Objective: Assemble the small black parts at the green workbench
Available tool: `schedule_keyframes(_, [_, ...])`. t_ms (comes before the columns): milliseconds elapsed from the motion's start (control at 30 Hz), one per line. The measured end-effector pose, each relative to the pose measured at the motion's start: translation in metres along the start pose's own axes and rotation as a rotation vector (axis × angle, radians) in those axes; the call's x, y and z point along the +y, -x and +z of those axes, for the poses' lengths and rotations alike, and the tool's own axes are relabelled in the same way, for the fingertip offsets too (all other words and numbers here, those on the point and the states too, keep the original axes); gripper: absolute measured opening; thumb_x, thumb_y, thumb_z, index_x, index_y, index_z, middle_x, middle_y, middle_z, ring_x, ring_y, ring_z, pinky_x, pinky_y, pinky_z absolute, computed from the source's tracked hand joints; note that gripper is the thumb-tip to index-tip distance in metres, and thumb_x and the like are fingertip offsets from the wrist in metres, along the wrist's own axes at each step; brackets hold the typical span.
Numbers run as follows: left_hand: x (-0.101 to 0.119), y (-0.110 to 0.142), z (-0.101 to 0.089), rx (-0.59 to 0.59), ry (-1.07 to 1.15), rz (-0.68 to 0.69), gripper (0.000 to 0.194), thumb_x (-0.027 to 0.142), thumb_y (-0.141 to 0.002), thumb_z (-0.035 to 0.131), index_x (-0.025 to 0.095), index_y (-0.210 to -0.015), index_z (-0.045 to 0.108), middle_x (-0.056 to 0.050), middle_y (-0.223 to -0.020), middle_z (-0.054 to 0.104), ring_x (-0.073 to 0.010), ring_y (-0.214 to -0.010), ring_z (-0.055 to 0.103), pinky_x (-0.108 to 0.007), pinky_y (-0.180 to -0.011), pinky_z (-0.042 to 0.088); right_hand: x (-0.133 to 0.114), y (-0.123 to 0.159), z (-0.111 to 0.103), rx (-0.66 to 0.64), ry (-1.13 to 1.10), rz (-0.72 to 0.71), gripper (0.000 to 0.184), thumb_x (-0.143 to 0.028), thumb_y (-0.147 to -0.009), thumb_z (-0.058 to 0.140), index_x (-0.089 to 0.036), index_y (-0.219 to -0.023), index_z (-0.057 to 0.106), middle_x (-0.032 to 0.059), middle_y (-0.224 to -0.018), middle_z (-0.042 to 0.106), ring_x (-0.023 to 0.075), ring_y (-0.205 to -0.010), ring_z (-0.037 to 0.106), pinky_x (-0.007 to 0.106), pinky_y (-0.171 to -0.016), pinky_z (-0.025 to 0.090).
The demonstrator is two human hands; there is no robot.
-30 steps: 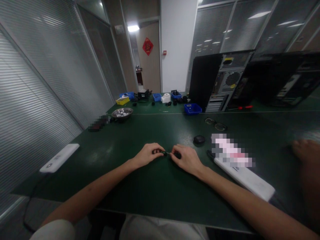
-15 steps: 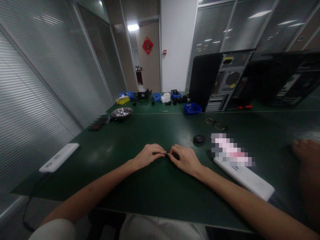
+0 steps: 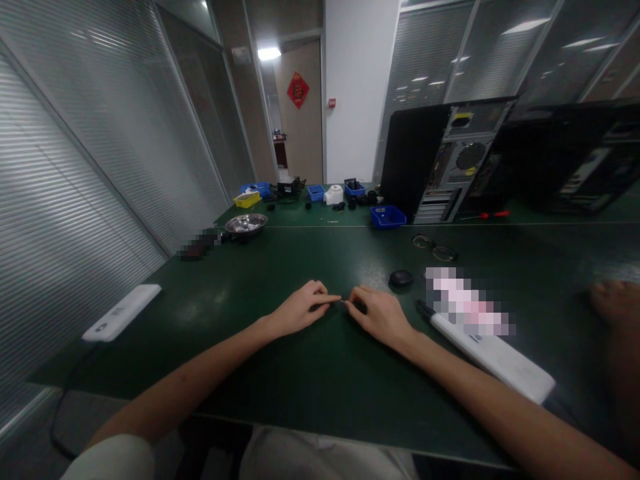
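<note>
My left hand [image 3: 306,309] is over the middle of the green table [image 3: 280,393], its index finger stretched to the right and the thumb close below it. Facing it, my right hand [image 3: 381,313] has its thumb and fingers bent together in a pinch. The fingertips of both hands nearly meet at a tiny light-coloured piece [image 3: 343,302], too small to name. My right fingers hide most of whatever they grip. A black computer mouse [image 3: 401,279] lies just beyond my right hand.
A long white device [image 3: 493,353] and eyeglasses [image 3: 434,248] lie at right, near another person's hand [image 3: 617,300]. Left are a second white device [image 3: 123,313] and a metal bowl [image 3: 246,225]. Behind stand a blue bin [image 3: 388,217] and a computer tower [image 3: 415,160].
My left index finger has straightened toward my right fingertips, and the hand has risen slightly. The dark piece that showed between the hands is now mostly out of sight.
</note>
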State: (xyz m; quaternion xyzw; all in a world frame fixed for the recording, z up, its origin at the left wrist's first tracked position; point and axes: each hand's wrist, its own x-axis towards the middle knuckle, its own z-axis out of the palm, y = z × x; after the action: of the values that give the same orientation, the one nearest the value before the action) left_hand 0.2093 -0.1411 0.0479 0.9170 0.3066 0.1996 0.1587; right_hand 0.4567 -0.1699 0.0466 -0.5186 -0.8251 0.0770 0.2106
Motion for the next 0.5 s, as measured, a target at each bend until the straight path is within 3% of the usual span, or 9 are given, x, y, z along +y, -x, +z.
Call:
schedule_keyframes(300, [-0.005, 0.003, -0.007, -0.054, -0.025, -0.032, 0.042, 0.026, -0.101, 0.049, 0.031, -0.142, 0.055, -0.008, -0.118, 0.055, -0.0205, -0.106, 0.052, -0.034, -0.088, 0.047, 0.008, -0.001, -0.005, -0.030, 0.109, 0.036, 0.020, -0.040, -0.097, 0.053, -0.025, -0.090, 0.065, -0.0003, -0.091, 0.065, 0.0146, -0.076, 0.060, 0.026, -0.060, 0.029])
schedule_keyframes(500, [-0.001, 0.002, -0.014, -0.055, 0.146, -0.038, 0.035, 0.025, -0.099, 0.056, 0.027, -0.133, 0.061, -0.006, -0.119, 0.062, -0.0197, -0.109, 0.056, -0.035, -0.092, 0.048, 0.011, -0.003, -0.005, -0.017, 0.071, 0.109, 0.020, -0.039, -0.098, 0.054, -0.025, -0.090, 0.066, 0.0012, -0.093, 0.067, 0.0158, -0.079, 0.061, 0.026, -0.061, 0.030])
